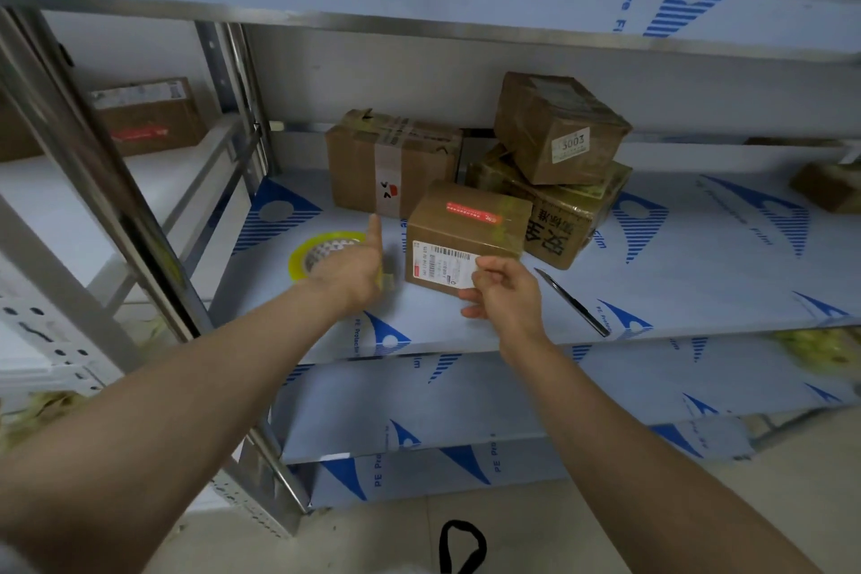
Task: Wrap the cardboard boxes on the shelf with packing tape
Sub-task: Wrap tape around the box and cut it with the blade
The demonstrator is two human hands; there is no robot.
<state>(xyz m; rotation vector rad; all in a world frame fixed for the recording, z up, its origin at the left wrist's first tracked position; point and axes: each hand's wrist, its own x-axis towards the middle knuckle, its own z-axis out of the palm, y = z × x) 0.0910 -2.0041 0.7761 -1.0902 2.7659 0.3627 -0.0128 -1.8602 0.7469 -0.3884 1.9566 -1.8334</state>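
A small cardboard box (466,231) with a red sticker on top and a white label on its front stands near the front of the shelf (675,275). My right hand (505,294) is at the box's front face with fingers curled and thumb and forefinger close together by the label; whether they pinch anything is unclear. A yellow roll of packing tape (310,249) lies to the left of the box. My left hand (351,268) covers the roll's right side and grips it, thumb pointing up.
Behind the small box stand a taped larger box (391,163) and a stack of two boxes (559,131). A thin dark knife (573,303) lies on the shelf right of my right hand. Another box (149,117) sits on the left shelf unit, past the metal upright (116,210).
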